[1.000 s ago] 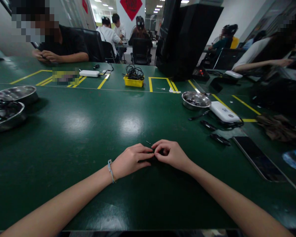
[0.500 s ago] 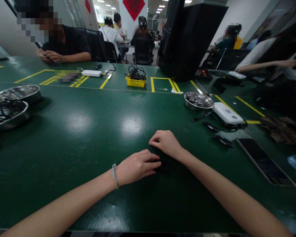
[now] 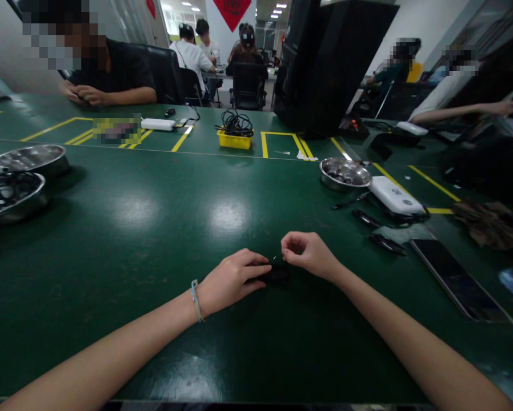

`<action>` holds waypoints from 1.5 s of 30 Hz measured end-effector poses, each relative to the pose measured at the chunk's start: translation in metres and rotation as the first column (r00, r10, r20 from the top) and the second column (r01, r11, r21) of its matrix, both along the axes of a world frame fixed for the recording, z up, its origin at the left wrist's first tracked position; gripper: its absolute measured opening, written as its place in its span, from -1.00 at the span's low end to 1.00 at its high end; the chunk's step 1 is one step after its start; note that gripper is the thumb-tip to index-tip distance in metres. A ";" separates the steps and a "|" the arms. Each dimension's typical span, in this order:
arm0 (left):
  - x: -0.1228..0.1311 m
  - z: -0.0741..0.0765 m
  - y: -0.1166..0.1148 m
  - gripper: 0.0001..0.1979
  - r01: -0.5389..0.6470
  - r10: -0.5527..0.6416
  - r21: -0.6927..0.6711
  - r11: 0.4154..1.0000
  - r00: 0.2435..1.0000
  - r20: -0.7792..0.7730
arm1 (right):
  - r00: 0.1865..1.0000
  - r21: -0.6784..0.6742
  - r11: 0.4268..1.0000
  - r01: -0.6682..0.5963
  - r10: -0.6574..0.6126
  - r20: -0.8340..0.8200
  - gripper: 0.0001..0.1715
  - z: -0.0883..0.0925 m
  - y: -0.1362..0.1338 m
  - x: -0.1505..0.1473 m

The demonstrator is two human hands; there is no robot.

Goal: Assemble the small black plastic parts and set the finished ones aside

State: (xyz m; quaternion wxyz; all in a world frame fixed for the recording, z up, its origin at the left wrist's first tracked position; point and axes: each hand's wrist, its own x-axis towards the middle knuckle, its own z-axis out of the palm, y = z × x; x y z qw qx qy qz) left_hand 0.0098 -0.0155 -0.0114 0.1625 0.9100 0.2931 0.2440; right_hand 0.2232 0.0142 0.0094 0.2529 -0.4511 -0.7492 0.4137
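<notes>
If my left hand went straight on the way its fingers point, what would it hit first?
Your left hand would most likely meet the small black object right in front of it first; whether they touch now is unclear.

A dark phone lies near a white device and a crumpled brown cloth.

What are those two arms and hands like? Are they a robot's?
No, a person's. Both forearms are slim and bare, with no sleeves in view. The left hand has no glove, but a thin light-blue bracelet circles its wrist. The right hand is gloveless too, nothing visible at its wrist.
</notes>
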 end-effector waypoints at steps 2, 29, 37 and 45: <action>0.000 -0.001 0.000 -0.72 -0.013 0.013 -0.009 1.000 1.000 0.004 | 1.000 0.038 0.999 0.016 -0.016 0.010 -0.93 0.000 -0.011 -0.001; 0.002 0.001 -0.001 -0.69 -0.027 0.029 -0.056 0.998 0.999 0.043 | 0.999 0.185 0.982 0.022 -0.031 0.041 -0.93 -0.010 -0.033 -0.017; 0.002 0.000 -0.001 -0.67 -0.038 0.041 -0.062 0.997 0.998 0.039 | 0.997 0.237 0.971 0.033 -0.050 0.063 -0.93 -0.010 -0.036 -0.020; 0.002 0.002 -0.001 -0.74 -0.035 0.037 -0.030 0.999 0.998 0.048 | 0.990 0.256 0.963 0.078 -0.105 0.094 -0.93 -0.012 -0.039 -0.022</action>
